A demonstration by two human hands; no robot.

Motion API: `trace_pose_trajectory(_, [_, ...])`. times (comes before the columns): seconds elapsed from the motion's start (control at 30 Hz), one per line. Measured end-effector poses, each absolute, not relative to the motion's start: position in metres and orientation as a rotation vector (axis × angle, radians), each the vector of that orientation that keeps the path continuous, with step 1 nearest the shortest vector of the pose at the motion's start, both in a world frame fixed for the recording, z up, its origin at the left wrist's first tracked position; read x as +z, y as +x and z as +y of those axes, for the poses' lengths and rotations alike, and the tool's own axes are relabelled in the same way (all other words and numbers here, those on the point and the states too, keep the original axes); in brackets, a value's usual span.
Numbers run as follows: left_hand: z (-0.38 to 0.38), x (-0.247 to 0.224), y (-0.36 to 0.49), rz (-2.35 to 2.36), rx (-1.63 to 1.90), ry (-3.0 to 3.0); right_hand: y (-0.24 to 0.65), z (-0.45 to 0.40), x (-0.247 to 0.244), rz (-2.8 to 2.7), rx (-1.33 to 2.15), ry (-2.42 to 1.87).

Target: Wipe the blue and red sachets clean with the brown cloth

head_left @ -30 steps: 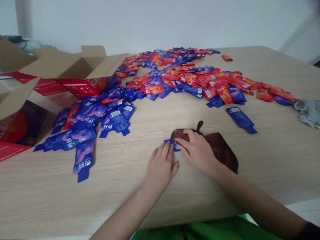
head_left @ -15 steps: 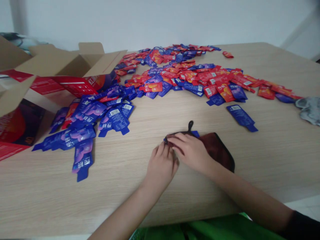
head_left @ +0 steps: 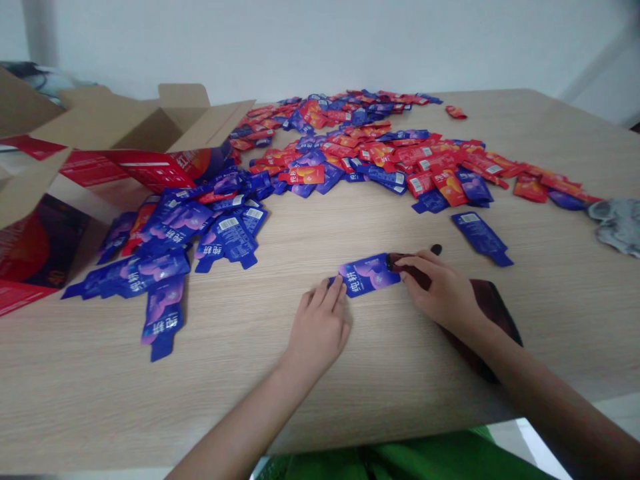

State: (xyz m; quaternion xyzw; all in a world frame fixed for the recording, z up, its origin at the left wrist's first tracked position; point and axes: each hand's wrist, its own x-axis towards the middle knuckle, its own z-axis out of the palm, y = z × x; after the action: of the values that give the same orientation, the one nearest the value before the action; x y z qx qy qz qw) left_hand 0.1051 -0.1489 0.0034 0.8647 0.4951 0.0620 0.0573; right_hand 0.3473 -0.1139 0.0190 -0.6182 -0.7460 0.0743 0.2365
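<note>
A blue sachet [head_left: 369,274] lies flat on the wooden table [head_left: 300,400] in front of me. The fingertips of my left hand [head_left: 320,327] press down on its left end. My right hand [head_left: 443,290] rests on a dark red cloth [head_left: 493,307] and grips it, with its fingers at the sachet's right end. The cloth stretches away to the right under my wrist, and a small dark loop [head_left: 436,249] shows beyond my fingers.
An open cardboard box [head_left: 125,127] lies on its side at the left, with blue sachets [head_left: 175,230] spilled in front. A wide heap of red and blue sachets [head_left: 380,153] covers the far table. One blue sachet [head_left: 481,235] lies apart. A grey cloth [head_left: 617,227] sits at the right edge.
My right hand has slid the dark red cloth to the right, off the blue sachet, which now lies uncovered. My left hand has stayed on the sachet's left end.
</note>
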Motion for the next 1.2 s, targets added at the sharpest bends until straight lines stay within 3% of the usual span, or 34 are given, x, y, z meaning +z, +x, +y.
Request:
trace_pose_trajectory(0.17, [-0.147,0.002,0.107,1.397,0.248,2.608,0.299,-0.115,0.025,-2.372,0.181,-1.341])
trace_pose_trajectory(0.27, [-0.147,0.0,0.108,1.421,0.279,2.572,0.292,-0.119,0.015,-2.55,0.117,-1.363])
trace_pose_trajectory(0.57, [-0.143,0.006,0.107,1.43,0.191,2.526,0.347,-0.107,0.011,-2.203,0.222,-1.659])
trace_pose_trajectory(0.83, [-0.145,0.008,0.112,1.447,0.188,2.511,0.294,-0.1,0.02,-2.365,0.181,-1.399])
trace_pose_trajectory(1.2, [-0.094,0.029,0.101,1.427,0.342,2.448,0.365,-0.084,0.003,-2.184,0.285,-1.596])
